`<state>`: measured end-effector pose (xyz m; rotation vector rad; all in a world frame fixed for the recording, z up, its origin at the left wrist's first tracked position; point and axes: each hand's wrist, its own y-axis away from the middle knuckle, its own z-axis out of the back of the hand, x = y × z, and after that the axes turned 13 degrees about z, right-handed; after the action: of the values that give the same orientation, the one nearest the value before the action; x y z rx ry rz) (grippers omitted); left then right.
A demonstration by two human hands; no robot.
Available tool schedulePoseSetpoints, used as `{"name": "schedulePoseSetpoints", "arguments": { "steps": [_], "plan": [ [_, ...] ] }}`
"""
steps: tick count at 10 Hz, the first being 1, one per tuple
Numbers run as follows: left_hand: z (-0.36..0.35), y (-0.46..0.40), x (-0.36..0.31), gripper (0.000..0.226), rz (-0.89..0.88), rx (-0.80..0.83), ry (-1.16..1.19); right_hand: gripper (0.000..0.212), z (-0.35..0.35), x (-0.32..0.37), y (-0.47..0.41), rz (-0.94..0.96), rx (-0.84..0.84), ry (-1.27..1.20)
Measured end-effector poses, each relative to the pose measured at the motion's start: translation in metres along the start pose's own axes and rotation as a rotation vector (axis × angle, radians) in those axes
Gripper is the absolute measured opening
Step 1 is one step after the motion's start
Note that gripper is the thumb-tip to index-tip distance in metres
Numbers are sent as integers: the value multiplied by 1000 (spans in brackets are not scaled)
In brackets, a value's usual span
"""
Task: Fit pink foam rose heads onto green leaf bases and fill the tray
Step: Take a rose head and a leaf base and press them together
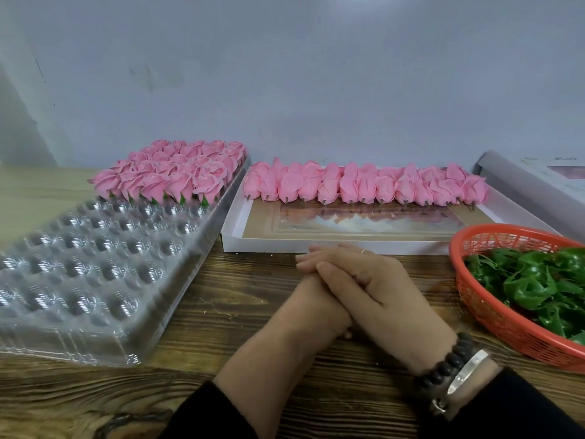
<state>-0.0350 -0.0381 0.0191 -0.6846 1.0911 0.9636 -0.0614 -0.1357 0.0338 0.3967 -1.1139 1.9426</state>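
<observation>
Hands: my left hand (313,299) and right hand (373,286) lie clasped on the worktop (221,312), each grip empty.
Rose heads (364,183): rowed in the white box (316,245); light, crushable, I'd pinch low by the stub.
Leaf bases (531,286): in the basket (493,315).
Tray (95,264): far rows filled.

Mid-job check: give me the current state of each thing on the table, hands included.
Clear tray: far rows filled, near pockets empty.
Finished roses: seated upright in tray.
Loose rose heads: lying in a row in white box.
Leaf bases: heaped in orange basket.
Left hand: under right, holding nothing.
Right hand: resting over left.
</observation>
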Motion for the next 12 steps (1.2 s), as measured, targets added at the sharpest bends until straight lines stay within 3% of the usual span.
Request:
{"name": "schedulePoseSetpoints", "arguments": {
  "steps": [1, 2, 3, 4, 5, 6, 7, 8, 9, 11, 12],
  "plan": [
    [5, 3, -5, 38, 92, 124, -97, 24, 4, 3, 1, -52, 107, -78],
    [8, 5, -6, 36, 94, 174, 10, 27, 7, 1, 3, -65, 118, -129],
    [12, 4, -9, 16, -19, 118, 94, 53, 10, -8, 5, -86, 101, -103],
    [13, 1, -7, 19, -86, 72, 116, 71, 11, -14, 7, -144, 81, -152],
    [12, -2, -2, 21, -72, -41, 94, 74, 10, -11, 7, -122, 1, -223],
    [6, -2, -1, 9, -72, -32, 121, 53, 1, -4, 6, -68, -160, -247],
    [-3, 0, -2, 14, -63, -70, 136, 36, -11, 3, 3, 21, -317, -131],
    [-7, 1, 0, 23, -102, -117, 78, 42, -15, 1, 3, 19, -319, 10],
    [-6, 1, -5, 34, -34, -107, 3, 33, -6, -2, 0, -11, -184, 3],
    [3, 6, -2, 25, 194, 180, 115, 19, 5, 2, 2, -136, 126, -152],
    [6, 9, -8, 25, 139, 213, 149, 28, 9, 0, 3, -189, 117, -258]
  ]
}}
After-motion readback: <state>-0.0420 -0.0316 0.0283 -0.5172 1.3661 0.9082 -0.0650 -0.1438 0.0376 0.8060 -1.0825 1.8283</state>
